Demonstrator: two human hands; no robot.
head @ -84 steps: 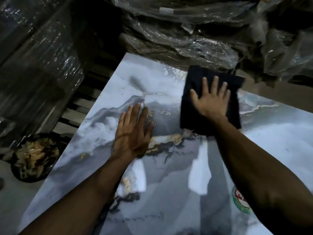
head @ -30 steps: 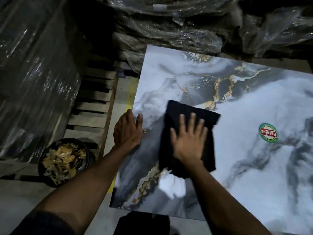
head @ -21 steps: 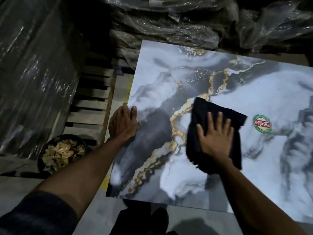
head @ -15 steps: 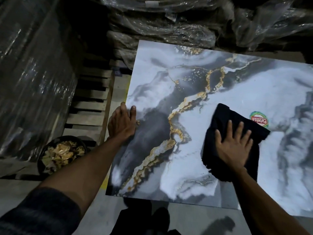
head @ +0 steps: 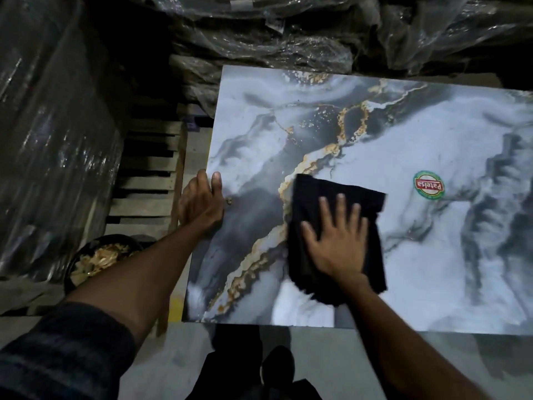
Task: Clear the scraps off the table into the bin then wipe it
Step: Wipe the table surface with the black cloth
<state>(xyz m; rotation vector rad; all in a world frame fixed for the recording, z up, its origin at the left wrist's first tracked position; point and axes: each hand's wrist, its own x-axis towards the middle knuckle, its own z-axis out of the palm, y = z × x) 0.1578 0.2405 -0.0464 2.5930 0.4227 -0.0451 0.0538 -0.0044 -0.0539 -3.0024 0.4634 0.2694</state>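
Observation:
The table (head: pixel 418 134) has a glossy marble-pattern top in grey, white and gold. A black cloth (head: pixel 311 203) lies on its near middle. My right hand (head: pixel 339 241) presses flat on the cloth with fingers spread. My left hand (head: pixel 200 202) rests on the table's left edge, thumb on top, fingers over the side. One small scrap (head: pixel 229 201) lies beside my left thumb. The round black bin (head: pixel 98 256) stands on the floor at the left, holding pale scraps and partly hidden by my left forearm.
A round green and red sticker (head: pixel 429 185) sits on the table top to the right of the cloth. Plastic-wrapped bundles (head: pixel 288 44) crowd the far edge. A wrapped stack (head: pixel 49 140) and a wooden pallet (head: pixel 150 180) stand at the left. My shoes (head: pixel 277 368) show below.
My right hand has slid the cloth back to the left from near the sticker toward the gold vein. My left hand has stayed on the table's left edge.

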